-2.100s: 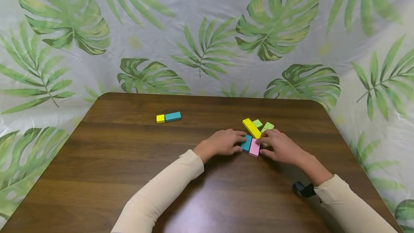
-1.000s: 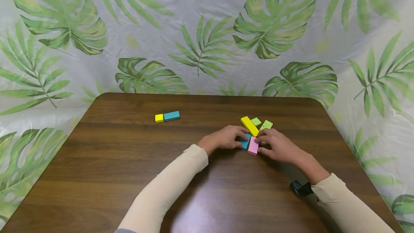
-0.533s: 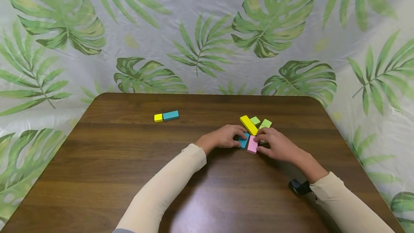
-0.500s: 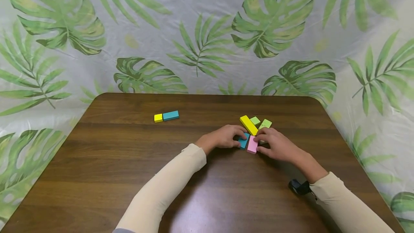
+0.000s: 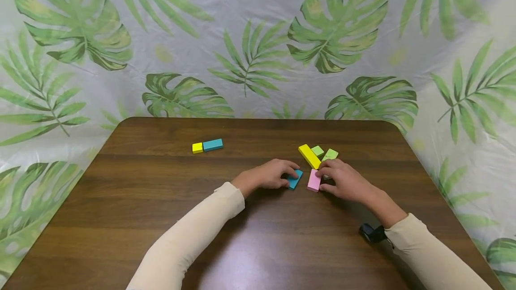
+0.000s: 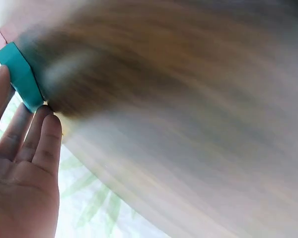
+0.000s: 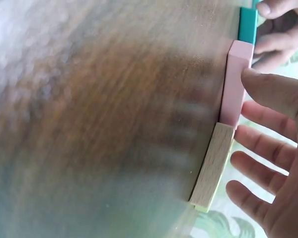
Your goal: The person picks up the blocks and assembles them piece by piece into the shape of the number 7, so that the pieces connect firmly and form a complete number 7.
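Observation:
My left hand [image 5: 271, 174] pinches a teal block [image 5: 295, 180] between thumb and fingers, the block lying on the table. In the left wrist view the teal block [image 6: 21, 77] shows at the fingertips. A pink block [image 5: 314, 180] lies to its right, a small gap between them. My right hand [image 5: 347, 180] holds the pink block with thumb and index finger. In the right wrist view, a plain wooden block [image 7: 212, 166] meets the end of the pink block [image 7: 234, 84]; the head view mostly hides it under the right hand.
Behind the pink block lie a long yellow block [image 5: 309, 156] and two light green blocks, one [image 5: 317, 151] behind the other [image 5: 331, 155]. Farther left, a small yellow block [image 5: 197, 147] sits end to end with a teal block [image 5: 212, 145]. Leaf-patterned cloth hangs behind the brown table [image 5: 161, 218].
My left hand has drawn the teal block to the left, away from the pink one, opening a gap where they lay side by side. My right hand has stayed at the pink block.

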Tool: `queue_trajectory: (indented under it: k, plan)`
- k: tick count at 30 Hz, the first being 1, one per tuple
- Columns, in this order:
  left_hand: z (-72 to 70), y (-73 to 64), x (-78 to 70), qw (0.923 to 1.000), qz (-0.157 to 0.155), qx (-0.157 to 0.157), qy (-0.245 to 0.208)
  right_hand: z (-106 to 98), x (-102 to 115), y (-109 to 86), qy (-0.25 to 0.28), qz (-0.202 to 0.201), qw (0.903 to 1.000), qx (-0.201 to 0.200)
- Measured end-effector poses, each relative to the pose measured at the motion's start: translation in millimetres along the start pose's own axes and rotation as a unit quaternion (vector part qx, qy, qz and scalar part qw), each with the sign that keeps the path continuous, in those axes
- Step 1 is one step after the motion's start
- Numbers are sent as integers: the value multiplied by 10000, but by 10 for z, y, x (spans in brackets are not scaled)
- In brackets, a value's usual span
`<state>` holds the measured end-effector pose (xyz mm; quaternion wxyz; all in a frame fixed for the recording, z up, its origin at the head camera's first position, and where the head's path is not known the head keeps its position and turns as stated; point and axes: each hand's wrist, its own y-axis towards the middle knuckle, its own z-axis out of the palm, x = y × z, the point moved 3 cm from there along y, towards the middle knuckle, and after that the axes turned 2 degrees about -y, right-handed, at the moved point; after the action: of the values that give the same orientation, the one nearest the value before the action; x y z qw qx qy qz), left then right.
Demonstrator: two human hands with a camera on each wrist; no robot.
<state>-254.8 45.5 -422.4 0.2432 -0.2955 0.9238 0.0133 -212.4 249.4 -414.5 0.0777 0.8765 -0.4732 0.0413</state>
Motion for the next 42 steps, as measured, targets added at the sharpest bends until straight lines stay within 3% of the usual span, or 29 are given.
queue_trajectory:
  k: [7,17,27,42]
  plan:
    - [-15,-229,34,9999,20,102,-47,12,27,21,-116,7,9999,1]
    - [3,-527,165,9999,41,-101,-122,22,73,50,-314,-195,9992,-140]
    - [5,-649,171,9995,190,-200,-128,31,98,57,-442,-232,9987,-141]
    - [13,-888,168,9994,-115,-225,-241,8,241,124,-502,-889,9936,-475]
